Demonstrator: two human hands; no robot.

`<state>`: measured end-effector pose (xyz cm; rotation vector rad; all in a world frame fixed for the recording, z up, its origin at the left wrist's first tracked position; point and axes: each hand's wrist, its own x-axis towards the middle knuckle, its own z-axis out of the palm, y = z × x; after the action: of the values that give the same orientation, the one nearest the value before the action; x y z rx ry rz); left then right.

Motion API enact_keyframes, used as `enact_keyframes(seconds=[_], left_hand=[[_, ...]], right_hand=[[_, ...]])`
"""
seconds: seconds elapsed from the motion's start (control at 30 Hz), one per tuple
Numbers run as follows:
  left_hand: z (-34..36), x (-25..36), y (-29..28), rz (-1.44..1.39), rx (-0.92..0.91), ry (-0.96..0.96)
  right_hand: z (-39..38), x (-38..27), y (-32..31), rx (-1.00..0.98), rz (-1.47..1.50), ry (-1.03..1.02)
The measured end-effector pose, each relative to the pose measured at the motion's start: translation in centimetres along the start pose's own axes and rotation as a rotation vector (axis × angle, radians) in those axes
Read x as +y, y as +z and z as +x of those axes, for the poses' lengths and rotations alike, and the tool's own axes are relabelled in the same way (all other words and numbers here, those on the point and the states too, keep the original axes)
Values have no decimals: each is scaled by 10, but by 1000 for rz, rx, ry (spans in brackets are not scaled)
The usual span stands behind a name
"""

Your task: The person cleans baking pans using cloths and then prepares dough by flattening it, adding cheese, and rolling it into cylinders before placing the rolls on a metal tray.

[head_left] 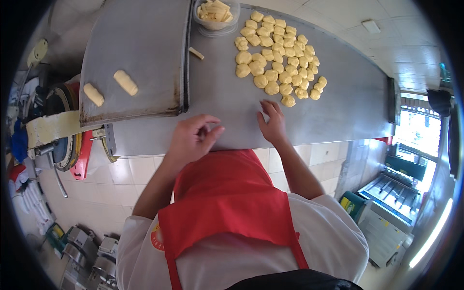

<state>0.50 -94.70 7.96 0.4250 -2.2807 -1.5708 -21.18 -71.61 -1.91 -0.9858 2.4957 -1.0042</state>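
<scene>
Many small pale yellow dough balls [278, 63] lie clustered on the metal table, toward its far right. My right hand [273, 124] hovers just short of the nearest ball, thumb and fingers apart, with nothing in it. Over the table's near edge is my left hand [194, 137], its fingers curved and a gap between thumb and forefinger; no object shows in it. A single pale strip [196, 53] rests on the table beside a dark baking tray [140, 43]. On that tray sit two rolled dough pieces, one shorter roll [94, 94] and one longer roll [125, 82].
A clear plastic tub [216, 24] filled with pale strips stands at the far side, close to the tray's raised edge. The steel table [333, 111] extends to the right. Machinery [65, 130] borders the tray's left, and a grey-green machine [386, 212] stands at lower right.
</scene>
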Motion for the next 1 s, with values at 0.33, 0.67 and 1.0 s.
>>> enact_keyframes(seconds=[0.33,0.67,1.0], left_hand=[[44,-16,125,-16,420,-51],[54,-27,156,-177,606,-334],[-21,-80,143,-761,430,-484]], right_hand=[[187,-32,10,-348,-285,-366],[-14,-99,-22,73,1015,20],[-23,-117,-62,-26,893,259]])
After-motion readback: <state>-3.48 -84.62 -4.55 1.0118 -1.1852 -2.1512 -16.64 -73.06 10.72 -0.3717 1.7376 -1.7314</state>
